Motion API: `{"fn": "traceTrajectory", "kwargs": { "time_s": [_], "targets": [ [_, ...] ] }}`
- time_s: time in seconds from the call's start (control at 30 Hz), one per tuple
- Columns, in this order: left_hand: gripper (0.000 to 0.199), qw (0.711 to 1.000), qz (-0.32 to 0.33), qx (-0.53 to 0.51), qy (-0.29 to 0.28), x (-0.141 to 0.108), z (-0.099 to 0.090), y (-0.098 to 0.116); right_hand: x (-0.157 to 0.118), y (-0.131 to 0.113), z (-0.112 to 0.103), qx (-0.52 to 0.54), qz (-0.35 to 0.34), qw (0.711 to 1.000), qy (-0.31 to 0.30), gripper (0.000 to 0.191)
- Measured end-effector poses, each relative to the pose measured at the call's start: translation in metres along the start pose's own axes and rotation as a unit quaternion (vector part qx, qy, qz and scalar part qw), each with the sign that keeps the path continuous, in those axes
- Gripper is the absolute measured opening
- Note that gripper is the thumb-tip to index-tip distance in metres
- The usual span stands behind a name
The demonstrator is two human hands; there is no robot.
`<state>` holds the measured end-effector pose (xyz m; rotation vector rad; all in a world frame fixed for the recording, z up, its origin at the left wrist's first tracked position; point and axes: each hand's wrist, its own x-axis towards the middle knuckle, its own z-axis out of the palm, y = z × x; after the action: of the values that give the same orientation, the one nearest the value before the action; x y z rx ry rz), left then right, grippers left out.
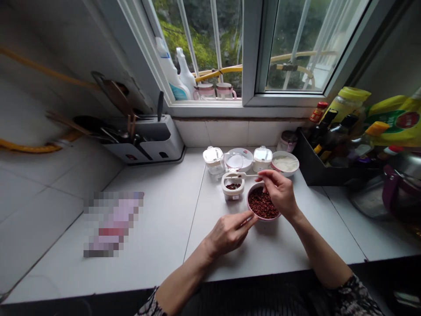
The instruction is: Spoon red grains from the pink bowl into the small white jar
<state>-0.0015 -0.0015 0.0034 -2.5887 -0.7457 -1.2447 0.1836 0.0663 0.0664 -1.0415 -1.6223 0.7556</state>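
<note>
White spoon (pixel 251 176) pinched in right grip (pixel 279 191) over open jar (pixel 233 197); left grip (pixel 228 232) against bowl (pixel 267 218), closure unclear. Likely mid-spooning; hold spoon level.

Open lane: white countertop (pixel 171 210) between pixelated item (pixel 116 224) and open seasoning jar (pixel 233 196) | rear blocked: two lidded jars (pixel 213 161), plate (pixel 247 154) between | right: black condiment box (pixel 303 160) | back left: gray utensil holder (pixel 164 142)

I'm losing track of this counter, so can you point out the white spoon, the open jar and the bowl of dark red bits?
White spoon (pixel 251 176): head view, on its handle.
Open jar (pixel 228 195): head view, on its front wall.
Bowl of dark red bits (pixel 268 219): head view, on its near rim.
</note>
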Motion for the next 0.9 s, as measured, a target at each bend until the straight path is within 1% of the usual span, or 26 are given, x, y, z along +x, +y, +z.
{"fn": "traceTrajectory", "kwargs": {
  "time_s": [0.07, 0.13, 0.17, 0.2, 0.23, 0.27, 0.33, 0.4, 0.47, 0.53, 0.6, 0.7, 0.77, 0.9],
  "targets": [
    [0.04, 1.0, -0.001, 0.002, 0.005, 0.001, 0.0, 0.0, -0.003, 0.0, 0.004, -0.082, -0.104, 0.991, -0.037, 0.023],
    [0.042, 1.0, -0.002, 0.003, 0.006, 0.001, 0.001, 0.001, -0.004, 0.001, 0.004, -0.146, -0.194, 0.966, -0.085, 0.028],
    [0.043, 1.0, -0.004, 0.004, 0.005, 0.001, 0.001, 0.001, -0.004, 0.001, 0.003, -0.166, -0.223, 0.956, -0.099, 0.029],
    [0.043, 1.0, -0.004, 0.005, 0.005, 0.001, 0.001, 0.001, -0.004, 0.001, 0.001, -0.178, -0.237, 0.95, -0.099, 0.03],
    [0.043, 1.0, -0.004, 0.005, 0.003, 0.001, 0.001, 0.001, -0.004, 0.002, -0.002, -0.183, -0.237, 0.95, -0.087, 0.029],
    [0.042, 1.0, -0.004, 0.006, 0.003, 0.001, 0.001, 0.001, -0.004, 0.002, -0.005, -0.183, -0.226, 0.955, -0.066, 0.028],
    [0.039, 1.0, -0.005, 0.005, 0.002, 0.001, 0.0, 0.0, -0.004, 0.003, -0.014, -0.168, -0.18, 0.969, -0.014, 0.024],
    [0.038, 1.0, -0.004, 0.002, 0.0, 0.0, 0.0, 0.0, -0.004, 0.005, -0.024, -0.159, -0.126, 0.979, 0.016, 0.021],
    [0.039, 1.0, -0.007, 0.0, -0.004, -0.002, 0.0, 0.0, -0.004, 0.008, -0.031, -0.174, -0.091, 0.98, 0.01, 0.02],
    [0.041, 1.0, -0.012, -0.001, -0.011, -0.004, 0.001, 0.0, -0.003, 0.012, -0.033, -0.204, -0.076, 0.976, -0.018, 0.02],
    [0.041, 1.0, -0.015, -0.002, -0.014, -0.006, 0.001, -0.001, -0.003, 0.015, -0.03, -0.221, -0.069, 0.972, -0.05, 0.021],
    [0.041, 1.0, -0.015, -0.003, -0.017, -0.007, 0.001, -0.001, -0.004, 0.017, -0.024, -0.209, -0.057, 0.972, -0.088, 0.022],
    [0.04, 1.0, -0.014, -0.003, -0.016, -0.007, 0.001, -0.001, -0.004, 0.018, -0.022, -0.191, -0.045, 0.977, -0.089, 0.021],
    [0.038, 1.0, -0.011, -0.001, -0.013, -0.006, 0.001, -0.001, -0.003, 0.021, -0.025, -0.144, 0.0, 0.988, -0.057, 0.02]
  ]
}}
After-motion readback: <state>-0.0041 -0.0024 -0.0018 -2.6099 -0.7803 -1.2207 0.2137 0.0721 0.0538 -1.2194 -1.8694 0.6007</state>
